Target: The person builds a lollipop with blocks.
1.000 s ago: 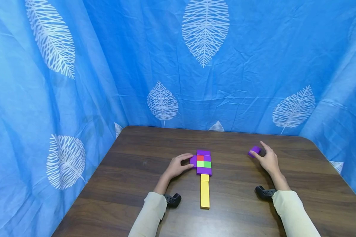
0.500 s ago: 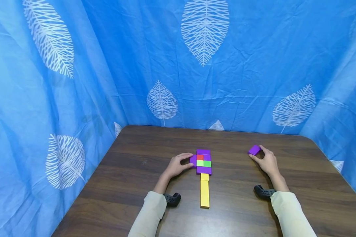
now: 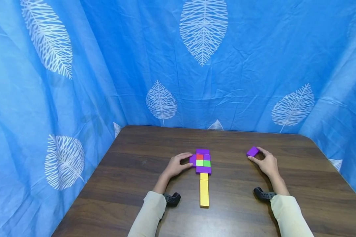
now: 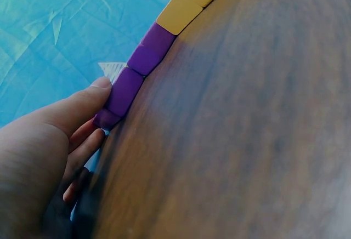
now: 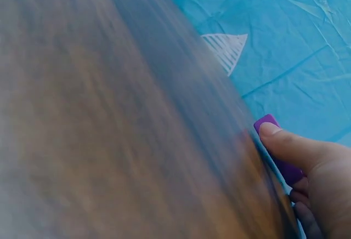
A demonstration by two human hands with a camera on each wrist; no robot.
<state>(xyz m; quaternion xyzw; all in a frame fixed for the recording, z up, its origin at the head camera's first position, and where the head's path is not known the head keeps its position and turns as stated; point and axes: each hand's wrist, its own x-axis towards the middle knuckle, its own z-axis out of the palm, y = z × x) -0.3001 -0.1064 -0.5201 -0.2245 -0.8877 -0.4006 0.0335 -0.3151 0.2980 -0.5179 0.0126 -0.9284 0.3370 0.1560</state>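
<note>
My left hand [image 3: 176, 165] pinches a purple block [image 3: 192, 160] by its ends, thumb near and index finger far. That block lies against the left side of a flat block arrangement. Within it are a red block [image 3: 199, 157], a light green block [image 3: 199, 163], a green block [image 3: 206, 163] and more purple blocks [image 3: 203, 170]. A short yellow block [image 3: 204, 176] and a long yellow strip [image 3: 204, 193] extend toward me below. Off to the right, my right hand [image 3: 268, 163] holds a loose purple block [image 3: 252, 151] between thumb and fingers; the right wrist view shows the thumb on it [image 5: 267, 120].
Everything lies on a dark wooden table [image 3: 231, 197] with rounded far corners. A blue curtain [image 3: 243, 65] with white leaf prints hangs behind and at the left. Black wrist devices [image 3: 172, 199] sit on both wrists.
My right thumb has shifted from the top of the loose purple block to its near side, and the fingers have closed on its far side. The block has turned slightly. My left hand stays put.
</note>
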